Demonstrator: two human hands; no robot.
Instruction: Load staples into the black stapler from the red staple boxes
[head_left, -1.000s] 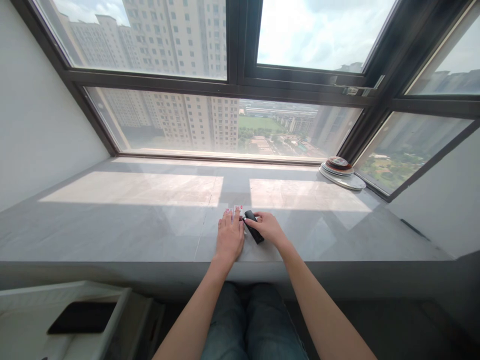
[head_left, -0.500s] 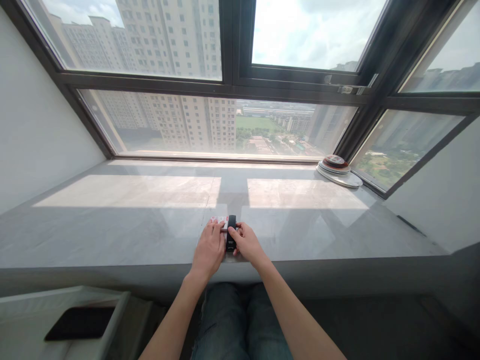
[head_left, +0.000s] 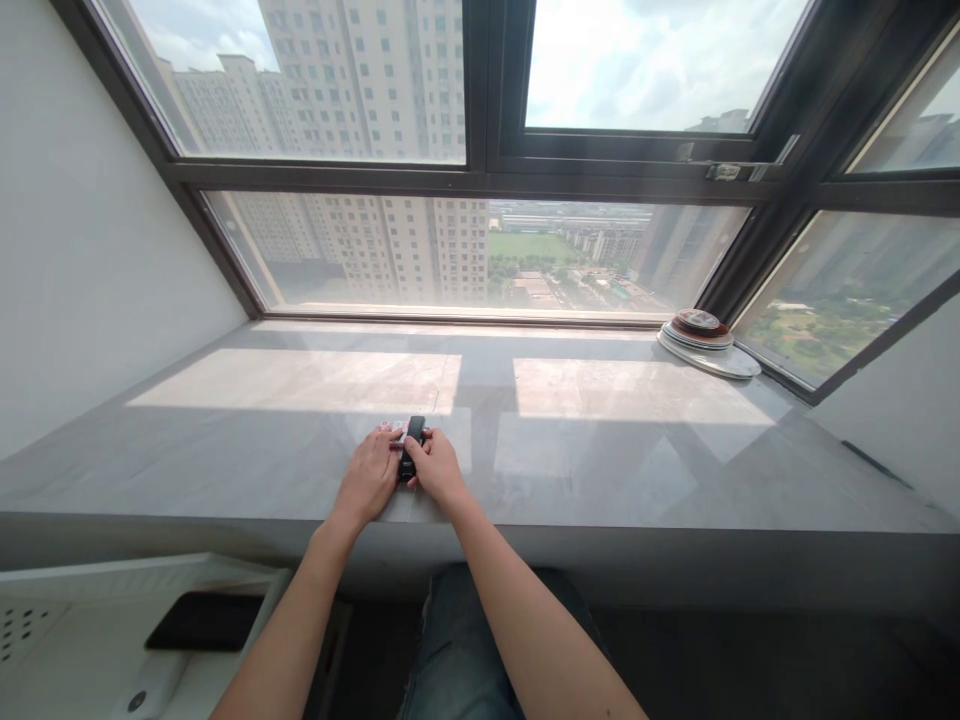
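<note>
The left hand (head_left: 369, 474) partly hides what may be printed paper (head_left: 397, 426), too small to read.

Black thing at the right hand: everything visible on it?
The black stapler-like object is slim, elongated and plastic-looking, with small pale marks near its near end. It points away from the person, far end angled slightly right, at the grey windowsill. The right hand grips it; the left hand is close on its left. Whether it rests on the sill is unclear.

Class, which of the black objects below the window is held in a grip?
The narrow, stapler-like black tool over the grey windowsill: the right grip holds it. The wider, flat black slab lies ungripped at lower left.
</note>
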